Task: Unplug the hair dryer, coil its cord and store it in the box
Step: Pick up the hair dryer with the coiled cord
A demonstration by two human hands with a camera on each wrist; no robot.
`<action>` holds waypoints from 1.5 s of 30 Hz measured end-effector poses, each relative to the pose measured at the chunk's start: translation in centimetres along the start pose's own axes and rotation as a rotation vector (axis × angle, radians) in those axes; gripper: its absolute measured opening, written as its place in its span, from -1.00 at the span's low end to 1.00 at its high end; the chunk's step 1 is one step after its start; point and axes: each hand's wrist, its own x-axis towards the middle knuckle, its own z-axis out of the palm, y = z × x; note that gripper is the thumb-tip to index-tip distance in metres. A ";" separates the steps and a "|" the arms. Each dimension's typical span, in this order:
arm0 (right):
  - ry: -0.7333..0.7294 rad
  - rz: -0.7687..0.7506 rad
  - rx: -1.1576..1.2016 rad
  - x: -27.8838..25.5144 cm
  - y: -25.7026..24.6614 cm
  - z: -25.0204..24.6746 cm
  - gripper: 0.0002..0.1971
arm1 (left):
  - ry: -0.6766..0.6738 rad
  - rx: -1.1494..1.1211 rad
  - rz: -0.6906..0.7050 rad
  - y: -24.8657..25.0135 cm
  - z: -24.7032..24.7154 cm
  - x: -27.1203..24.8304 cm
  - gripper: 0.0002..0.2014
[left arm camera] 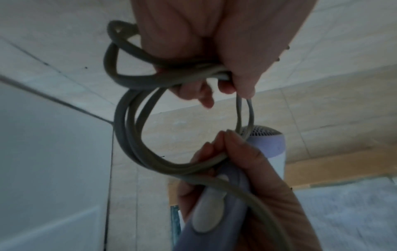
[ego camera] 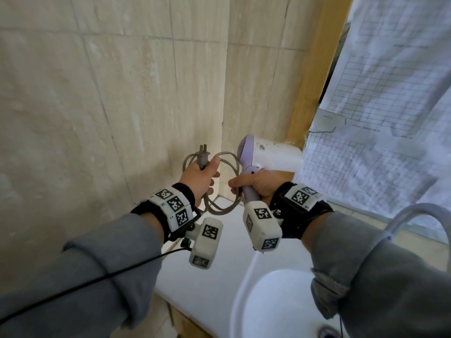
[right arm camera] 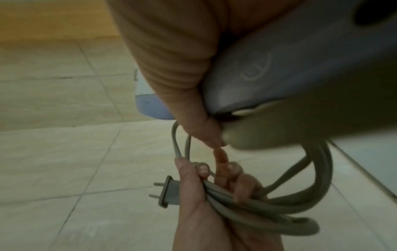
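Observation:
My right hand [ego camera: 253,181] grips the lilac handle of the hair dryer [ego camera: 268,154], whose white barrel points right. My left hand [ego camera: 202,176] holds the grey cord [ego camera: 229,206], gathered into several loops, with the two-pin plug [ego camera: 203,156] sticking up out of the fist. In the left wrist view the cord loops [left arm camera: 133,132] hang from my left hand [left arm camera: 199,56] toward the dryer handle [left arm camera: 217,219]. In the right wrist view the plug [right arm camera: 167,193] juts left from my left hand [right arm camera: 206,203], and the dryer handle [right arm camera: 290,68] fills the top right. No box is in view.
Beige tiled walls [ego camera: 109,93] meet in a corner just beyond my hands. Below them lies a white counter [ego camera: 219,272] with a round white basin [ego camera: 275,303]. A wooden post [ego camera: 314,76] and a sheet of white grid-patterned covering [ego camera: 390,106] stand to the right.

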 end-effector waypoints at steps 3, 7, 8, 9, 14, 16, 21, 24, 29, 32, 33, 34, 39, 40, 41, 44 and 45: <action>0.018 -0.094 0.010 0.2 0.1 0.1 -0.86 | -0.104 -0.151 -0.118 0.2 0.5 -0.3 -0.81; -0.026 -0.150 0.048 -0.4 0.0 1.0 -0.57 | -0.241 -0.195 -0.096 0.0 1.3 -1.0 -0.72; -0.037 -0.167 0.047 -0.5 0.0 1.2 -0.54 | -0.269 -0.212 -0.097 0.0 1.4 -1.3 -0.68; -0.039 -0.178 0.039 -0.5 0.1 1.3 -0.53 | -0.290 -0.224 -0.108 -0.1 1.4 -1.3 -0.65; 0.082 -0.175 -0.010 0.4 0.5 0.1 -0.45 | -0.209 -0.117 -0.106 -0.2 0.8 -1.0 -0.79; 0.091 -0.180 -0.020 0.6 0.6 -0.4 -0.59 | -0.158 -0.082 -0.099 -0.1 0.6 -0.9 -0.80; 0.082 -0.209 -0.006 0.4 0.9 -1.4 -0.79 | 0.018 -0.037 -0.111 -0.3 -0.5 0.3 -0.65; 0.160 -0.203 -0.002 0.3 1.0 -2.5 -0.75 | 0.037 -0.046 -0.125 -0.1 -1.6 0.8 -0.63; 0.231 -0.211 -0.127 0.0 1.4 -3.8 -0.69 | -0.001 0.032 -0.120 0.7 -2.4 1.0 -0.65; 0.230 -0.213 -0.225 -0.4 1.9 -3.5 -0.68 | -0.066 0.079 -0.074 1.4 -1.9 0.6 -0.68; 0.244 -0.234 -0.222 -0.5 2.0 -3.3 -0.69 | -0.112 0.133 -0.037 1.6 -1.5 0.3 -0.69; 0.270 -0.265 -0.201 -0.6 2.0 -3.3 -0.71 | -0.171 0.244 0.012 1.7 -1.2 -0.2 -0.68; 0.287 -0.282 -0.061 -1.3 1.1 -3.7 -0.75 | -0.475 0.562 0.088 1.5 -0.5 -2.1 -0.60; 0.250 -0.272 -0.036 -1.5 1.1 -3.8 -0.76 | -0.548 0.453 0.031 1.5 -0.5 -2.1 -0.62; 0.201 -0.279 -0.012 -1.7 1.1 -3.7 -0.78 | -0.610 0.339 -0.024 1.5 -0.5 -2.1 -0.64; 0.046 -0.315 0.067 -2.0 1.6 -3.6 -0.59 | -0.730 0.111 -0.122 1.7 -0.3 -2.1 -0.60; 0.023 -0.309 0.088 -2.1 1.7 -3.6 -0.49 | -0.747 0.066 -0.123 1.8 -0.2 -2.1 -0.62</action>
